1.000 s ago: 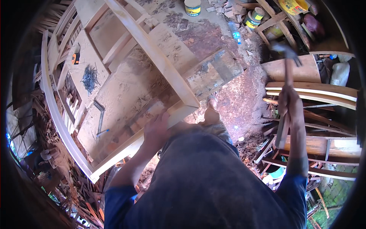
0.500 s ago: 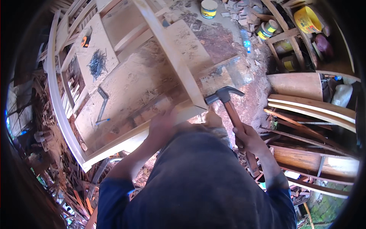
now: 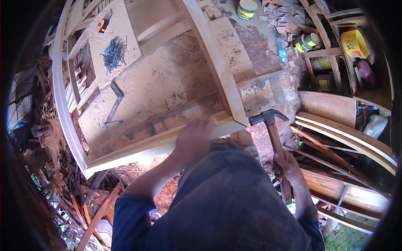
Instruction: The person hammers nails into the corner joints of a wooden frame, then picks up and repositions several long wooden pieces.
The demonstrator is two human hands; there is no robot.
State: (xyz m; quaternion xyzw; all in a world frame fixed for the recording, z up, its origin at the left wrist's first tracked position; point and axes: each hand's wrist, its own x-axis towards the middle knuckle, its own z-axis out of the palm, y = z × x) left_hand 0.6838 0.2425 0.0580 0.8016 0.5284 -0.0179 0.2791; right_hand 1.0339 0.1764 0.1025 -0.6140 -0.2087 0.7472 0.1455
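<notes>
Frame (image 3: 226, 81) (bare wood), near rail (image 3: 142, 152) rising R; hammer (image 3: 275, 140) just off its R corner, face L, long axis down-R; tin (image 3: 247, 9) w/ yellow-blue printed label; R hand (image 3: 289, 168) wrapped round handle; L hand (image 3: 193, 140) blurred at rail, can't tell grip.

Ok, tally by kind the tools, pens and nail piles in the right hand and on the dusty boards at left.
Hammer, in the right hand: 1
Tape measure: 1
Square: 1
Pen: 1
Nail pile: 1
Total: 5
</notes>
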